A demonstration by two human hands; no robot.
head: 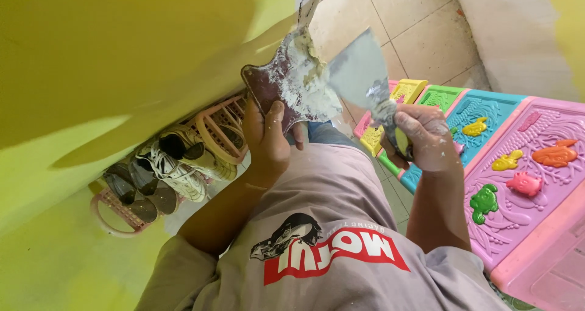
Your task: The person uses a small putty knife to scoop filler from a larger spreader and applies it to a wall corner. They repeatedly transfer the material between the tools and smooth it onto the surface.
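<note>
Right hand [426, 134] grips putty knife [359, 67], blade touching left hand's [268, 137] filler board [292, 85].

Dull grey metal on the putty knife blade [359, 64], smeared with chalky filler near the right hand [423, 137]. Rough, crusted white paste caked over a worn brownish board [286, 82] above the left hand's [265, 137] fingertips. Dusted matt with dried powder, both sets of fingers. Soft matt cloth on the grey shirt [329, 226]. Glossy moulded plastic on the coloured panels [518, 159] beside the right knuckles.
</note>
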